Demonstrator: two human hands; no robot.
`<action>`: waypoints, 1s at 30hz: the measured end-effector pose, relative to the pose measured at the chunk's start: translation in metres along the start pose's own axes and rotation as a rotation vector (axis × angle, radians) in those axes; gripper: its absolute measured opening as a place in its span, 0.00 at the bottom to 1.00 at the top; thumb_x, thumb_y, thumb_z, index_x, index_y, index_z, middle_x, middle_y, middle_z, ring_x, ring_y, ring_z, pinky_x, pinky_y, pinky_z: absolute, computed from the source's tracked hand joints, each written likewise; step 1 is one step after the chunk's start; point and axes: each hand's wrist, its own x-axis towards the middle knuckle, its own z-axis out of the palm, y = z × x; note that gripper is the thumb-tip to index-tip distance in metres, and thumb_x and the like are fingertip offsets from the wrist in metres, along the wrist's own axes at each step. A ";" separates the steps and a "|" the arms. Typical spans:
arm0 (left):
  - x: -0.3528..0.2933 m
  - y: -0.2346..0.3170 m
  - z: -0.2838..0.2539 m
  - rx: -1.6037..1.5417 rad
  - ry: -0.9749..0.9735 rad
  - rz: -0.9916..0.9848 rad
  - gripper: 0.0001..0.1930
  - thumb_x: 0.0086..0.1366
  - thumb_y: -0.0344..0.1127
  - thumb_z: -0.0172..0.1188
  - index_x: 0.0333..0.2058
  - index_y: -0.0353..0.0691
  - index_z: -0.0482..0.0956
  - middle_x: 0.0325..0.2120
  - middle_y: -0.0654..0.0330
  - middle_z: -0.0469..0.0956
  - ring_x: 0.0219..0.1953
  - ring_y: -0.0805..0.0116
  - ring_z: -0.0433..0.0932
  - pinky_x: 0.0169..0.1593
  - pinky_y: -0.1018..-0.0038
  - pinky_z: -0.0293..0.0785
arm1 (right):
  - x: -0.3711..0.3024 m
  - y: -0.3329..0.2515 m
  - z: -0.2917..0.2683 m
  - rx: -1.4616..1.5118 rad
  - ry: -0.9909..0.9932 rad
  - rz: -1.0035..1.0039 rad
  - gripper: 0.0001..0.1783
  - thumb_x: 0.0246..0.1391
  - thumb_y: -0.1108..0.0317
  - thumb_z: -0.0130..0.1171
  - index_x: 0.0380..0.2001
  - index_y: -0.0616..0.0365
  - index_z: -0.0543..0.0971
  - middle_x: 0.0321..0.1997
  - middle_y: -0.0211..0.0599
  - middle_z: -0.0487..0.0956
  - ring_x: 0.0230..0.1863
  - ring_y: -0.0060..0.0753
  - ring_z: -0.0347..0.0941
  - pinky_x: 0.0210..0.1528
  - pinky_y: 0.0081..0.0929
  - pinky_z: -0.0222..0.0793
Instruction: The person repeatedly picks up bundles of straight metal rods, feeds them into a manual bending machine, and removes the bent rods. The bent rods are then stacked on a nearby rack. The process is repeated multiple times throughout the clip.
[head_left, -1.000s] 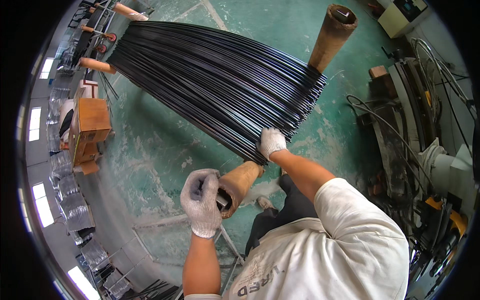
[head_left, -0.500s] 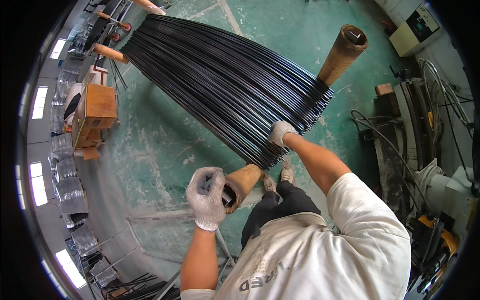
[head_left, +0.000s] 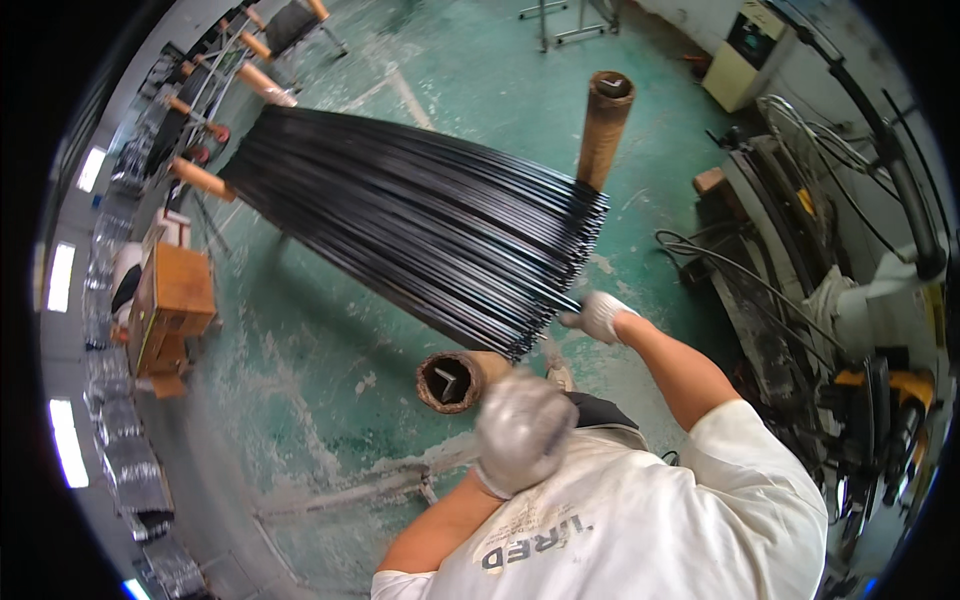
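Note:
A wide layer of long, thin black rods [head_left: 400,215] lies side by side on a stand, their ends toward me. My right hand [head_left: 602,318], in a pale knitted glove, is closed on the end of one black rod [head_left: 550,294] that sticks out past the others. My left hand [head_left: 526,432], gloved too, is in front of my body beside the near brown-wrapped post [head_left: 486,366]. Motion smears its fingers, so whether it holds anything is unclear. Another brown-wrapped post [head_left: 602,140] rises at the rods' far right corner.
Orange-brown posts [head_left: 205,180] stand at the rods' far end. On the left is a wooden box [head_left: 180,290]. Machinery with loose cables [head_left: 745,250] lines the right side, below a cream cabinet [head_left: 738,72]. The floor [head_left: 330,370] is worn green.
My right hand has moved off the rod ends toward the right, drawing one rod's end out. My left hand has swung rightward to in front of my body. The view has shifted.

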 end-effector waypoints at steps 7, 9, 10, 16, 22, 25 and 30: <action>-0.108 -0.127 0.107 -0.963 -0.030 -1.085 0.19 0.80 0.50 0.69 0.52 0.38 0.82 0.42 0.60 0.85 0.43 0.65 0.84 0.54 0.66 0.82 | -0.294 0.207 0.052 -0.248 0.303 0.431 0.40 0.59 0.40 0.79 0.64 0.61 0.86 0.60 0.58 0.89 0.63 0.62 0.86 0.65 0.50 0.81; -0.118 -0.152 0.119 -1.276 -0.046 -1.233 0.23 0.80 0.55 0.68 0.55 0.38 0.81 0.45 0.57 0.85 0.46 0.58 0.84 0.57 0.58 0.82 | -0.380 0.262 0.076 -0.228 0.334 0.595 0.31 0.56 0.44 0.80 0.55 0.53 0.90 0.55 0.55 0.90 0.60 0.62 0.86 0.63 0.50 0.82; -0.115 -0.162 0.126 -1.479 -0.048 -1.294 0.25 0.81 0.57 0.66 0.56 0.39 0.80 0.47 0.56 0.85 0.47 0.54 0.84 0.58 0.54 0.81 | -0.422 0.282 0.091 -0.254 0.355 0.663 0.28 0.56 0.45 0.80 0.52 0.51 0.91 0.54 0.54 0.90 0.58 0.61 0.86 0.62 0.50 0.82; -0.078 -0.123 0.169 -1.788 0.224 -1.481 0.15 0.83 0.43 0.57 0.43 0.36 0.81 0.40 0.50 0.82 0.46 0.49 0.81 0.62 0.44 0.81 | -0.460 0.274 0.198 -0.203 0.630 0.638 0.19 0.53 0.46 0.77 0.34 0.49 0.90 0.36 0.47 0.90 0.44 0.59 0.88 0.49 0.54 0.83; -0.064 -0.029 0.175 -1.559 -0.091 -1.467 0.12 0.78 0.39 0.59 0.47 0.37 0.85 0.41 0.55 0.84 0.50 0.50 0.81 0.67 0.43 0.73 | -0.466 0.361 0.257 -0.116 0.737 0.644 0.09 0.48 0.59 0.71 0.31 0.50 0.89 0.34 0.49 0.89 0.44 0.60 0.88 0.49 0.56 0.82; -0.010 0.031 0.177 -1.678 -0.138 -1.130 0.09 0.79 0.36 0.63 0.45 0.36 0.85 0.40 0.54 0.85 0.46 0.55 0.83 0.62 0.54 0.81 | -0.514 0.461 0.295 -0.063 0.903 0.761 0.09 0.44 0.67 0.69 0.31 0.54 0.88 0.36 0.52 0.89 0.46 0.63 0.86 0.54 0.56 0.80; 0.103 0.114 0.181 -1.846 -0.201 -0.784 0.06 0.80 0.33 0.66 0.50 0.38 0.83 0.40 0.62 0.84 0.39 0.64 0.80 0.54 0.65 0.81 | -0.565 0.573 0.341 0.318 1.903 1.336 0.25 0.54 0.76 0.63 0.56 0.56 0.86 0.58 0.58 0.87 0.63 0.63 0.82 0.68 0.51 0.77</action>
